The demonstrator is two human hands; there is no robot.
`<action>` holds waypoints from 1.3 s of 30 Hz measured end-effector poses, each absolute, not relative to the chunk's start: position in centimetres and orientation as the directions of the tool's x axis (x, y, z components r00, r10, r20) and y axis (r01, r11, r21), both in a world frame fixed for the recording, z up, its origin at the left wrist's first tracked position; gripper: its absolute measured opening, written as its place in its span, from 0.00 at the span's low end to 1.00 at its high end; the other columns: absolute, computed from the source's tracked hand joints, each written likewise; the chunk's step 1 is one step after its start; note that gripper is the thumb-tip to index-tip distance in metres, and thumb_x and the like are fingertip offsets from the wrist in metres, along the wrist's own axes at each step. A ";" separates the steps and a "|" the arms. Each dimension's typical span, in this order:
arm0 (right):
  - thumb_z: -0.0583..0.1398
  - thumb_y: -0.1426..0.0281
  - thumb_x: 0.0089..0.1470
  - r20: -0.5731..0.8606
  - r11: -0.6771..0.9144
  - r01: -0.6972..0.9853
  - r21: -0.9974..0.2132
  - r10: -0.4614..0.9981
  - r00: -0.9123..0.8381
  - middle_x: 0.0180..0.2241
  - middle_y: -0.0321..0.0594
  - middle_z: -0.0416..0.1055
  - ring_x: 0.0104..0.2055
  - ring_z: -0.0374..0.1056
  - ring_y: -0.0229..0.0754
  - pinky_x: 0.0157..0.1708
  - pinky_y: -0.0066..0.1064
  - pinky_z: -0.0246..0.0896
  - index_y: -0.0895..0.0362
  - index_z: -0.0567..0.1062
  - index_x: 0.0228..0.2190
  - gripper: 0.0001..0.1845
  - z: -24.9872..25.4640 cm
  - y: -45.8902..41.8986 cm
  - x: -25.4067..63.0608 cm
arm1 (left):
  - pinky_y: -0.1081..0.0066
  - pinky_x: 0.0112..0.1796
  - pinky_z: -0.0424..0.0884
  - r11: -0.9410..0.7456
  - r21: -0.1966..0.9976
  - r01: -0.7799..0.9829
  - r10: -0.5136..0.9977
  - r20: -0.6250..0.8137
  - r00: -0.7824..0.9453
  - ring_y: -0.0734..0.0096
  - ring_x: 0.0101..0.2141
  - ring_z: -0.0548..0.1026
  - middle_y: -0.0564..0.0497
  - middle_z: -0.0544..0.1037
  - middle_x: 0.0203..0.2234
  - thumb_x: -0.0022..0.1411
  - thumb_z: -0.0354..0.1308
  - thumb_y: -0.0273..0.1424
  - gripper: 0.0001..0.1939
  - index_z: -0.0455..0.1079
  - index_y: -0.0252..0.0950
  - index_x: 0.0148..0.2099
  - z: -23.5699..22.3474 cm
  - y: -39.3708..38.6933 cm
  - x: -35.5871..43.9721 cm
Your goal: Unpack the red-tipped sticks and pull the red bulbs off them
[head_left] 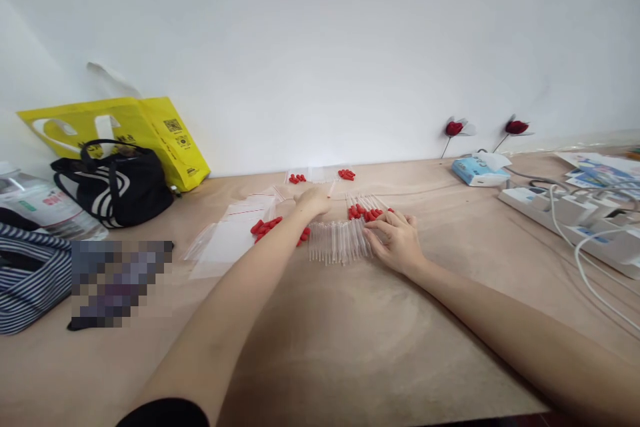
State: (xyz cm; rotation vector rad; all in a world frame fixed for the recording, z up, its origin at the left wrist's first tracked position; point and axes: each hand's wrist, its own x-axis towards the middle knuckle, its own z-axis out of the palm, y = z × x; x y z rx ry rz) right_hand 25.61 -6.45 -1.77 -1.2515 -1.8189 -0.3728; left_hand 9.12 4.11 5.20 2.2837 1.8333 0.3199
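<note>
A row of thin clear tubes [333, 243] lies side by side on the table in front of me. My right hand [399, 243] rests at its right end, fingers bent and fingertips on the end tube. Behind those fingers lies a group of tubes with red caps [367, 212], partly covered by the hand. My left hand [314, 202] reaches over the middle with its fingers curled; a thin clear stick with a red spot shows beside it, and what the fingers grip is hidden. Loose red caps [267, 229] lie under and beside my left forearm.
Clear zip bags [225, 243] lie left of the caps. Farther back are filled bags with red-capped pieces [346, 175]. A black bag [117, 187], yellow bag [175, 140] and water bottle [45, 203] stand left. Tissues [477, 171] and a power strip [570, 220] with cables sit right.
</note>
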 end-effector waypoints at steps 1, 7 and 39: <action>0.56 0.66 0.49 0.795 0.457 0.861 -0.222 0.597 -0.111 0.27 0.38 0.68 0.32 0.62 0.39 0.35 0.35 0.46 0.53 0.74 0.29 0.08 -1.8 -6.4 25.6 | 0.63 0.37 0.62 -0.231 0.268 0.935 0.973 0.083 0.217 0.59 0.35 0.71 0.44 0.75 0.27 0.51 0.51 0.31 0.07 0.68 0.33 0.31 5.4 3.3 8.2; 0.55 0.66 0.50 0.837 0.546 0.831 -0.107 0.501 -0.222 0.42 0.44 0.67 0.43 0.61 0.45 0.43 0.39 0.51 0.55 0.68 0.44 0.18 -1.6 -7.0 24.7 | 0.64 0.37 0.64 -0.646 -0.068 0.760 0.650 0.475 0.594 0.65 0.31 0.69 0.48 0.72 0.28 0.59 0.44 0.29 0.08 0.64 0.34 0.34 3.2 -3.1 2.4; 0.55 0.75 0.51 0.808 0.812 0.552 0.187 0.193 -0.557 0.28 0.31 0.75 0.45 0.66 0.39 0.57 0.46 0.39 0.54 0.71 0.35 0.09 -2.1 -7.5 22.2 | 0.56 0.51 0.54 -0.819 -0.222 0.530 0.268 0.669 0.694 0.67 0.43 0.71 0.52 0.77 0.38 0.59 0.50 0.25 0.07 0.70 0.36 0.35 -0.1 -7.3 1.8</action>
